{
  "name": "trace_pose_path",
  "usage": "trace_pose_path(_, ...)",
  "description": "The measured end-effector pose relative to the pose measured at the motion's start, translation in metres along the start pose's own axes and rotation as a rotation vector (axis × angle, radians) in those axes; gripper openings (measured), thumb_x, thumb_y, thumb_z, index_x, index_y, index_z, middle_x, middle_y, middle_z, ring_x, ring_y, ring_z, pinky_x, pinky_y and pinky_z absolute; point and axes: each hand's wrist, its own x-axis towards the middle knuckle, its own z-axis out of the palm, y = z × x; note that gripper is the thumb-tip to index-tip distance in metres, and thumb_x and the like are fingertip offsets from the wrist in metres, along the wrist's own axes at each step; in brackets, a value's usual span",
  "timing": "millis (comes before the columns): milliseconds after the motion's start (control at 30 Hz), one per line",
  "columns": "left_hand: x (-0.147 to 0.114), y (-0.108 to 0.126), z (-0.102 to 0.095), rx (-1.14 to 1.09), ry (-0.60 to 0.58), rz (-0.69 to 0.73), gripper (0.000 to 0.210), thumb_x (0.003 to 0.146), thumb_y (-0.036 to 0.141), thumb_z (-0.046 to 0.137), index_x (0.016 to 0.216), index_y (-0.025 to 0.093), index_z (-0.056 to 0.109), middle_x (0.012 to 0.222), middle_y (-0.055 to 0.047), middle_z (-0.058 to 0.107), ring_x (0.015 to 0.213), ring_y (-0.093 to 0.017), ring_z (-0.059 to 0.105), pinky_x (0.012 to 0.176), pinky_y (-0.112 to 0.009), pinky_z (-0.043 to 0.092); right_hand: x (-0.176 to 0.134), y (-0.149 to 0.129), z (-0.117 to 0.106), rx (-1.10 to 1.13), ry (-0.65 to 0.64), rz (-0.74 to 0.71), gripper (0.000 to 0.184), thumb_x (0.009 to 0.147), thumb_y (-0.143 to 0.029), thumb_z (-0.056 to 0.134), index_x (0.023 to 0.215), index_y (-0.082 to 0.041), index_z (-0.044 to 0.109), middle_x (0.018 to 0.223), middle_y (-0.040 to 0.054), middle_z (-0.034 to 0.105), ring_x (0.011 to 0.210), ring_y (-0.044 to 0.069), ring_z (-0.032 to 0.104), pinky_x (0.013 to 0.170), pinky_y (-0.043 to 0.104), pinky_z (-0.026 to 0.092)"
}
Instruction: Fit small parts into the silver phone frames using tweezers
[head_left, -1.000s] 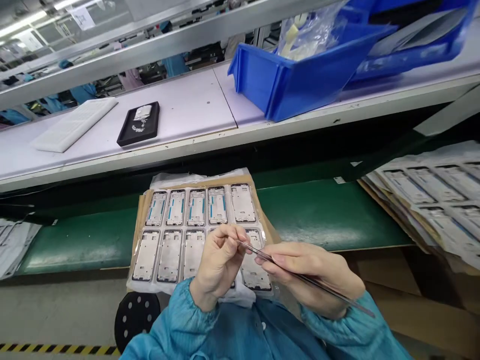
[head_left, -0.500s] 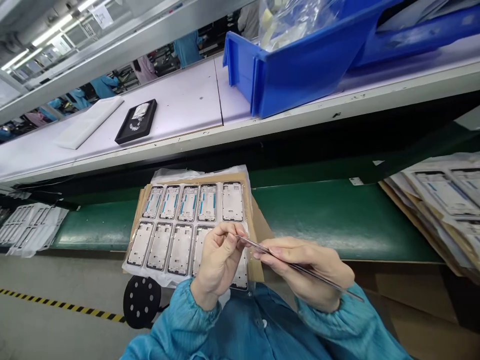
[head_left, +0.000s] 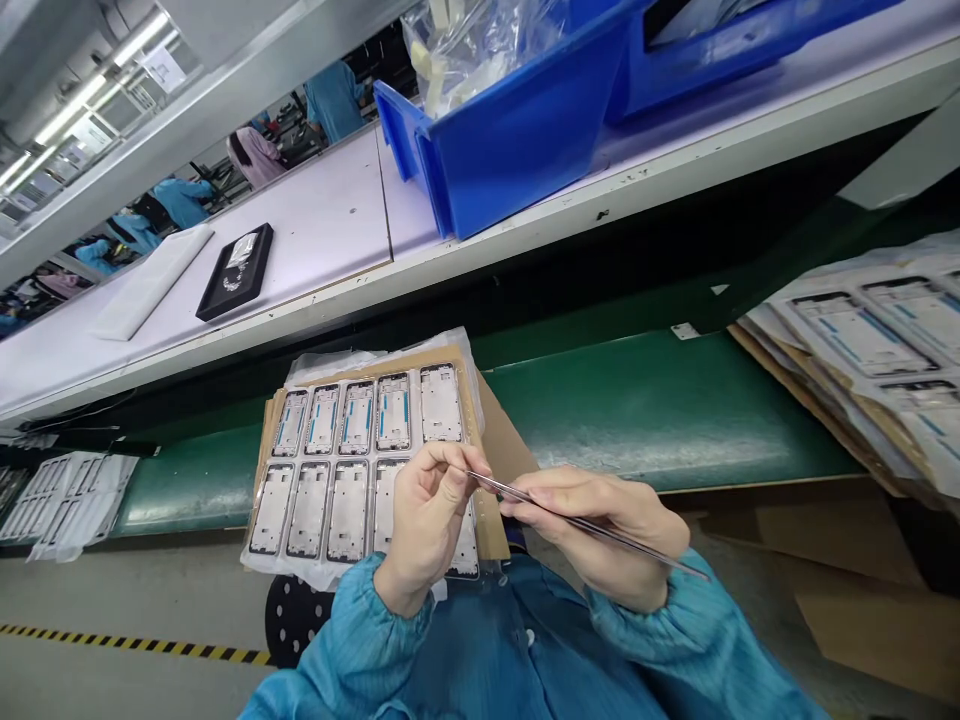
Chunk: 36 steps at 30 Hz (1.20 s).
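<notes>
My right hand (head_left: 600, 525) is closed on a pair of slim metal tweezers (head_left: 626, 540), whose tips point left toward my other hand. The fingers of my left hand (head_left: 427, 515) are pinched together at those tips. Whatever they hold there, if anything, is too small to make out. Below and behind both hands lies a clear plastic tray (head_left: 339, 455) with two rows of phone frames (head_left: 309, 510). Several frames in the far row carry blue strips (head_left: 358, 418), while the far-right phone frame (head_left: 441, 402) shows none. My left hand hides part of the near row.
The tray rests on cardboard (head_left: 502, 440) on a green bench (head_left: 585, 415). More phone-frame stacks lie right (head_left: 877, 340) and left (head_left: 71, 500). On the shelf above stand a blue bin (head_left: 517, 140) and a black tray (head_left: 236, 275). A round stool (head_left: 292, 615) is below. Other people work beyond.
The camera view has turned slightly right, so shelf and trays shift left in the picture. Both hands keep nearly the same pose, with the tweezer tips still at my left fingertips.
</notes>
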Motion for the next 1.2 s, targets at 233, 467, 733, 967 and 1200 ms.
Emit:
trace_pose_path(233,0.002,-0.004,0.004,0.019,-0.044,0.006,0.033,0.083,0.042,0.082,0.078,0.016,0.062,0.078,-0.002,0.069,0.065,-0.011,0.064,0.067,-0.026,0.055,0.001,0.000,-0.010,0.004,-0.031,-0.030,0.031,0.086,-0.007,0.077,0.107,-0.030,0.076,0.088,0.0015,0.081,0.071,0.023,0.079,0.057,0.030,0.067)
trace_pose_path(467,0.004,-0.005,0.004,0.051,-0.037,0.022,0.033,0.084,0.042,0.081,0.078,0.016,0.062,0.078,-0.003,0.070,0.065,-0.012,0.065,0.066,-0.026,0.057,0.005,-0.002,-0.019,-0.044,-0.083,-0.029,0.034,0.084,-0.006,0.078,0.107,-0.031,0.075,0.088,0.0007,0.081,0.069,0.023,0.078,0.057,0.030,0.067)
trace_pose_path(733,-0.004,-0.004,0.000,0.124,-0.073,0.077,0.025,0.089,0.037,0.077,0.082,0.017,0.064,0.085,-0.005,0.073,0.072,-0.014,0.069,0.070,-0.026,0.057,0.007,0.003,-0.021,-0.027,-0.105,-0.047,0.030,0.085,-0.007,0.078,0.105,-0.030,0.075,0.089,0.0011,0.081,0.071,0.023,0.079,0.058,0.030,0.068)
trace_pose_path(967,0.063,-0.036,-0.055,0.688,0.175,0.204,0.036,0.098,0.039,0.056,0.126,0.017,0.056,0.128,-0.018,0.064,0.122,-0.028,0.062,0.107,-0.045,0.048,-0.006,0.012,-0.026,0.040,0.021,0.031,0.026,0.084,-0.008,0.078,0.098,-0.030,0.077,0.088,0.0008,0.081,0.068,0.023,0.078,0.057,0.031,0.068)
trace_pose_path(1200,0.123,-0.106,-0.074,1.866,0.218,-0.108,0.055,0.094,0.025,0.049,0.144,0.002,0.041,0.154,-0.031,0.038,0.146,-0.039,0.038,0.115,-0.052,0.036,-0.023,0.013,-0.033,-0.017,0.113,0.070,0.020,0.082,-0.007,0.079,0.088,-0.026,0.077,0.081,0.0020,0.080,0.065,0.023,0.078,0.055,0.030,0.067)
